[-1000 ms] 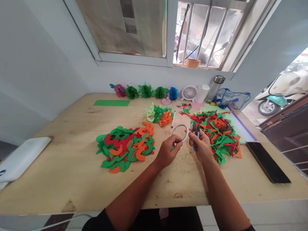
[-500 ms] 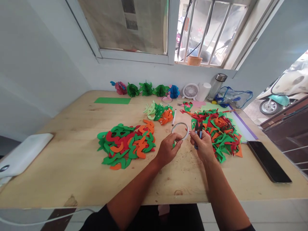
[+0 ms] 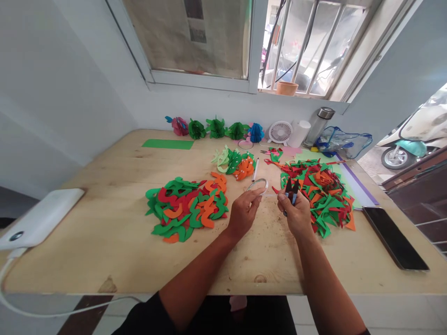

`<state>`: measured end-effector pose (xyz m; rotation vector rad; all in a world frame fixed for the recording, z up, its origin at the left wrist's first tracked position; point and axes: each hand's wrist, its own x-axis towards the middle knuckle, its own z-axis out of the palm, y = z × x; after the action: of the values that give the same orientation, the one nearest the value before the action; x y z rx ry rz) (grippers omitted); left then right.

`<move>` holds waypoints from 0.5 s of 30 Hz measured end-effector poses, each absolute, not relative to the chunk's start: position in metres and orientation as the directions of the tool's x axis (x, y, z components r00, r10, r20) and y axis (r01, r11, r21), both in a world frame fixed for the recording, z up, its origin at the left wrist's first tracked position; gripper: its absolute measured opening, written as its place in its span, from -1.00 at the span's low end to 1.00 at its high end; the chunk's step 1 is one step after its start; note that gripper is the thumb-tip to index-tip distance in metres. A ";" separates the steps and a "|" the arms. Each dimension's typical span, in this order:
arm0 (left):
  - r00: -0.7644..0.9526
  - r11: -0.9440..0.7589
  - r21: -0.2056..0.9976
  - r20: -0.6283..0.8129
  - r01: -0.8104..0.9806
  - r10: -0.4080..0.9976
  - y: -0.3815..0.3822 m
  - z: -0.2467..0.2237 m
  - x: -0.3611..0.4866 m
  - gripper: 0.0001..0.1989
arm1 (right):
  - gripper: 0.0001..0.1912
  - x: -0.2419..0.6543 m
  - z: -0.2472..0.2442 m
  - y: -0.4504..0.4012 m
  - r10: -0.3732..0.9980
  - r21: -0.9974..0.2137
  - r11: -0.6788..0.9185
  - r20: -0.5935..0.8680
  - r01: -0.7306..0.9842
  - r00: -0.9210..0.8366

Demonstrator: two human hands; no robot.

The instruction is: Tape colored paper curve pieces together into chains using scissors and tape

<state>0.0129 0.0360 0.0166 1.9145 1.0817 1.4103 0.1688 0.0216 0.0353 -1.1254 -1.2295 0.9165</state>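
Observation:
My left hand (image 3: pixel 245 210) pinches a roll of clear tape (image 3: pixel 266 186) above the middle of the table. My right hand (image 3: pixel 294 209) is closed round small dark snips (image 3: pixel 292 188), their blades pointing away from me. A thin strip of tape seems to run between the roll and my right fingertips. Just beyond those fingertips shows a small red paper piece (image 3: pixel 274 190). Left of my hands lies a pile of curvy green, red and orange cutouts (image 3: pixel 188 207). A heap of paper scraps (image 3: pixel 323 190) is to the right.
Dotted and pale green cutouts (image 3: pixel 228 160) and a white pen (image 3: pixel 256 169) lie beyond my hands. Paper ornaments (image 3: pixel 215 128), a small fan (image 3: pixel 280 133) and a bottle (image 3: pixel 319 125) line the wall. A phone (image 3: pixel 394 237) lies right, a white device (image 3: pixel 42 217) left.
The tape roll has tilted flatter, and a strip now shows between my hands, which are slightly farther apart. The whole view has shifted a little.

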 end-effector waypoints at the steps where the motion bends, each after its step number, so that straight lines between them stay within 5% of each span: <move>1: 0.138 -0.543 0.788 0.527 0.290 0.838 0.036 0.017 0.013 -0.71 | -0.77 0.168 0.036 0.022 0.961 -0.973 0.228 0.232 0.044 0.152; 10: 0.076 -0.516 0.806 0.518 0.290 0.852 0.037 0.018 0.009 -0.71 | -0.64 0.163 0.040 0.025 0.940 -0.982 0.188 0.169 -0.036 0.298; 15: 0.041 -0.498 0.818 0.509 0.289 0.860 0.039 0.018 0.008 -0.71 | -0.53 0.163 0.040 0.024 0.979 -0.996 0.088 0.086 -0.004 0.183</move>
<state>0.0079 0.0393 0.0182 1.8194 1.1560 1.4748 0.1629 0.0239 0.0401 -1.2177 -1.1047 1.0161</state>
